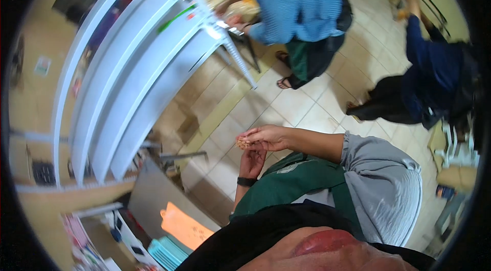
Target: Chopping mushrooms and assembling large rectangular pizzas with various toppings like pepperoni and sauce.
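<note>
A small tan, knobbly piece (243, 143) is pinched at the fingertips of my right hand (270, 138), near the middle of the head view. Its exact kind is too small to make out. Just below, my left hand (251, 162), with a black watch (246, 181) on the wrist, is raised against my right hand. The left fingers are partly hidden behind the right ones, so their grip does not show clearly. A green apron (291, 181) covers my front.
White shelving (138, 74) with several tiers stands at the left. A person in a blue top (294, 10) stands ahead by a work surface; another in dark clothes (434, 87) is at the right. Orange (184, 225) and turquoise (171, 254) flat items lie at lower left.
</note>
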A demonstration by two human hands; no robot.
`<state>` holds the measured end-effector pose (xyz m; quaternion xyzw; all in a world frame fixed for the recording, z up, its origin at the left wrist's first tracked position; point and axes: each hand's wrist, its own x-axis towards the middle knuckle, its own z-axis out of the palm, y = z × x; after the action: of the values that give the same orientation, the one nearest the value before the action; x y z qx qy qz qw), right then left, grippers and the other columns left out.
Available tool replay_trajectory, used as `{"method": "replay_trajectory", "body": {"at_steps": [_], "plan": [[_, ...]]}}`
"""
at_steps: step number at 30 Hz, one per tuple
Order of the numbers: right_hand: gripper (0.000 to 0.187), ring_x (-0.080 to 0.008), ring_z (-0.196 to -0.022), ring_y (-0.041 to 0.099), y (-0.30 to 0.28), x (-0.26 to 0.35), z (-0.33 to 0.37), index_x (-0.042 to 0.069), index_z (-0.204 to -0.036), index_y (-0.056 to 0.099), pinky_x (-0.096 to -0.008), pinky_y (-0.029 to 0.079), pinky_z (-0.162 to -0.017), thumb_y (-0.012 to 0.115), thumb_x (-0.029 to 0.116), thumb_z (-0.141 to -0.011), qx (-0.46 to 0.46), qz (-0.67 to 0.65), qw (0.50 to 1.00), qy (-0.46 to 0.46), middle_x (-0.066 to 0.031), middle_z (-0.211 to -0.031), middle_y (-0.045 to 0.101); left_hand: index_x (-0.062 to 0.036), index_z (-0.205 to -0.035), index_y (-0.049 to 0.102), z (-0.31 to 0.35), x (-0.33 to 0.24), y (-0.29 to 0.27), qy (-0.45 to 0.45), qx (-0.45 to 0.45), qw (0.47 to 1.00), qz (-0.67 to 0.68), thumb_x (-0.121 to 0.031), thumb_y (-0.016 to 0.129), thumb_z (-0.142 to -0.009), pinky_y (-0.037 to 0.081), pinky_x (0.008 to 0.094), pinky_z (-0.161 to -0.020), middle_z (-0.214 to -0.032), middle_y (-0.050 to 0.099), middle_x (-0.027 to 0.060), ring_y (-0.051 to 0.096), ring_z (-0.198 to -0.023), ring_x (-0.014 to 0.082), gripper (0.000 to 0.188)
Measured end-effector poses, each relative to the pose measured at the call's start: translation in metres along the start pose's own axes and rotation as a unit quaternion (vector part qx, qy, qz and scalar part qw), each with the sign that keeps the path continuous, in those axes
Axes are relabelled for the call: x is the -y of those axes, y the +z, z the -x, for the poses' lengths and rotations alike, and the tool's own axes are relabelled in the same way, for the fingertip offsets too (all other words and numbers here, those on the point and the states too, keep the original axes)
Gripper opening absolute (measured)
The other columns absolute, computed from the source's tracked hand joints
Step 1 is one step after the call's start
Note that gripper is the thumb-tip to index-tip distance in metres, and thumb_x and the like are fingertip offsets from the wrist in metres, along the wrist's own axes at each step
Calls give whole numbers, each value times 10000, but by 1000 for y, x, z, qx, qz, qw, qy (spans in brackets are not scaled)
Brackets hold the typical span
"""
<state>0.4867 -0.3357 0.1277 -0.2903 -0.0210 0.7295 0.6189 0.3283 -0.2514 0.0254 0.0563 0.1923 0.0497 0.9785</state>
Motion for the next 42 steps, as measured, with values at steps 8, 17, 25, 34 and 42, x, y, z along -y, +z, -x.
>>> {"method": "replay_trajectory", "body": {"at_steps": [8,17,25,34,42], "plan": [[353,-208,-1129,621,-121,71,182,-58,-1317,489,-267,532,-974,522,15,-973,-130,-151,948,-249,-153,-1209,612,-44,-1232,537,-187,127,83,-268,34,952,-141,-314,487,-1021,523,329,-958,-1184,625,83,612,-1098,190,347],[322,-236,-1071,653,-203,131,292,-87,-1273,511,-282,559,-949,531,-8,-961,-194,-281,831,-440,-182,-1157,633,-36,-1277,489,-350,252,155,-462,127,872,-101,-249,414,-1040,485,338,-1018,-1269,561,84,584,-1136,185,328],[311,-238,-1078,650,-230,177,372,-63,-1277,509,-276,564,-941,512,-8,-971,-236,-351,739,-525,-183,-1173,622,-33,-1146,565,-443,334,235,-583,89,786,-185,-238,479,-1009,518,337,-946,-1118,637,68,622,-1027,176,261],[383,-247,-1094,637,-318,195,489,-77,-1337,432,-294,551,-969,509,-11,-968,-282,-362,682,-570,-193,-1207,601,8,-1141,558,-518,492,270,-664,84,725,-161,-153,420,-1020,510,326,-959,-1125,632,100,623,-1027,190,244],[443,-253,-1106,629,-409,248,593,-57,-1386,382,-294,540,-985,510,-14,-964,-312,-274,770,-484,-195,-1243,576,-37,-1125,572,-550,596,295,-567,33,782,-256,-179,463,-1010,518,352,-981,-1096,640,85,632,-1052,197,212]]}}
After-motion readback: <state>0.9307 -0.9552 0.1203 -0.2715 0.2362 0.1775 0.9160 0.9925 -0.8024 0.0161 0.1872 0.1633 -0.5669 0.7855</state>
